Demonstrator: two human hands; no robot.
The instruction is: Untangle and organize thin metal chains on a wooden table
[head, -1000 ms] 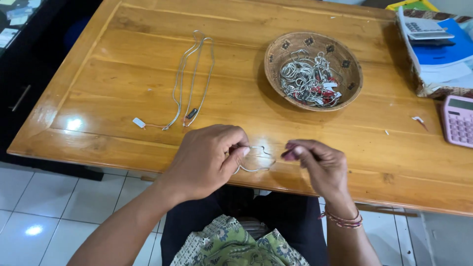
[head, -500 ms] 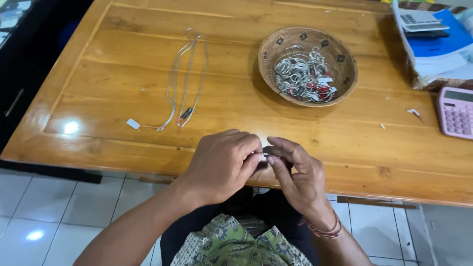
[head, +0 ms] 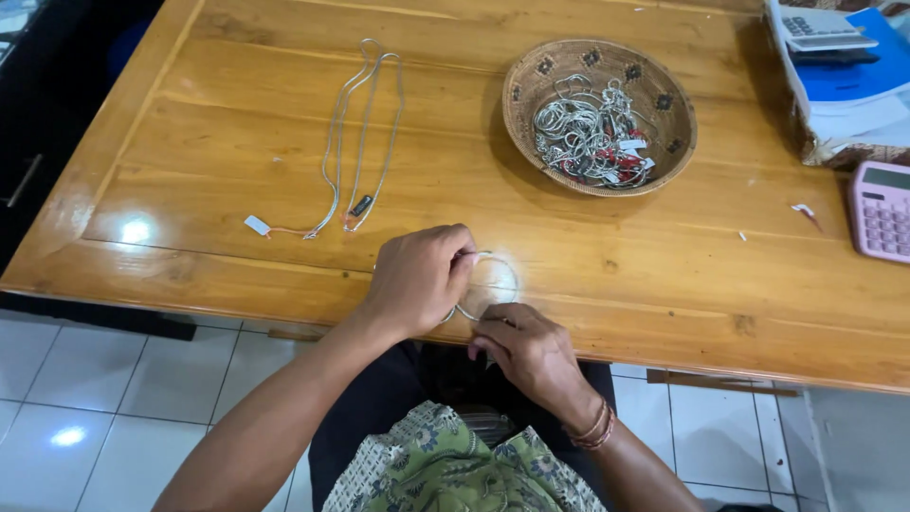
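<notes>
A thin silver chain loop [head: 493, 284] is pinched by the left hand [head: 417, 280] and right hand [head: 526, 351] at the wooden table [head: 664, 275] edge, below the woven basket [head: 531, 85]; a small white tag [head: 257, 225] lies left, a pink calculator [head: 882, 209] cut off right.

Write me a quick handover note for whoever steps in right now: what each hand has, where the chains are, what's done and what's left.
Left hand: pinching one side of a thin silver chain loop at the near edge of the wooden table.
Right hand: holding the loop's lower end at the table edge.
Done, as it looks: two long tagged chains lie stretched out side by side, far left of the hands.
Left: a tangled pile of silver chains sits in the woven basket.
</notes>
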